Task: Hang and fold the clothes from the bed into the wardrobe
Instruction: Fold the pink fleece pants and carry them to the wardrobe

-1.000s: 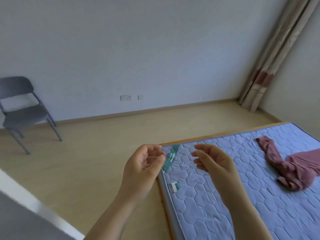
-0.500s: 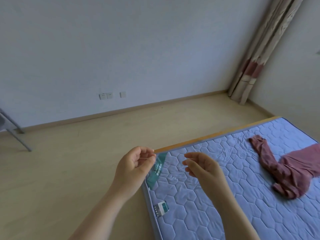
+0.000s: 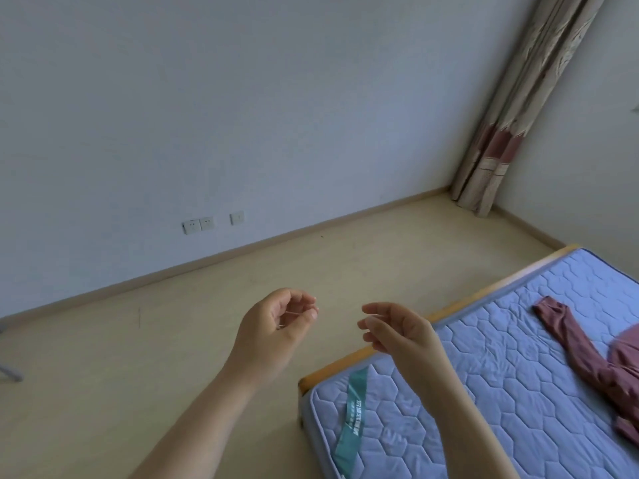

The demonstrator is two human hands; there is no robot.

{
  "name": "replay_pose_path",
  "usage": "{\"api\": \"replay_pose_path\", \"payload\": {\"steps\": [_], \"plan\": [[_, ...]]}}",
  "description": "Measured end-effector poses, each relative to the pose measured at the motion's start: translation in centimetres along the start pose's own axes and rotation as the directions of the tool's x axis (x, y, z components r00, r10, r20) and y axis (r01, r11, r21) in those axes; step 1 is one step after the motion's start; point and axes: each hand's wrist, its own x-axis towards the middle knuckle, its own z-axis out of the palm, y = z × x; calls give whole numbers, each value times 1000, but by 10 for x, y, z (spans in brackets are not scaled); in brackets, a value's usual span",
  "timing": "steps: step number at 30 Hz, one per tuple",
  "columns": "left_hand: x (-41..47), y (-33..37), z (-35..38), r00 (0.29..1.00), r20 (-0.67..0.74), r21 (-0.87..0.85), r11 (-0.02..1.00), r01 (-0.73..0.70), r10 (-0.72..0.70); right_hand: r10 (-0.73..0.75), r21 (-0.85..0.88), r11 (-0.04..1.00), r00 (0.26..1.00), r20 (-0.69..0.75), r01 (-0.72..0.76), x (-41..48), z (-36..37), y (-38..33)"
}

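Bedroom, head view: both bare arms reach out over the floor beside the corner of the bed (image 3: 484,392). The left grip (image 3: 273,331), at 6 o'clock, is narrow, with thumb and curled fingers on a thin pale strand (image 3: 294,313). The right grip (image 3: 397,331), at 5 o'clock, is half-curled; I cannot tell whether it pinches anything. The pink garment (image 3: 570,340) lies crumpled on the bed at 4 o'clock, well apart from both. A curtain (image 3: 518,98) hangs at 1 o'clock.

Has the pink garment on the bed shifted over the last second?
No. The pink garment lies in the same crumpled shape by the far edge of the mattress, sleeve pointing toward it; only the camera swung.
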Motion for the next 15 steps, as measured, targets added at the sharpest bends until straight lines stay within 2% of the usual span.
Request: {"api": "replay_pose_path", "payload": {"steps": [10, 15], "plan": [[163, -6, -59, 996, 72, 24, 999, -44, 42, 2, -38, 999, 996, -93, -6, 144, 62, -24], [250, -4, -71, 993, 102, 57, 996, -68, 62, -12, 9, 1000, 992, -122, 13, 227, 82, -36]]}}
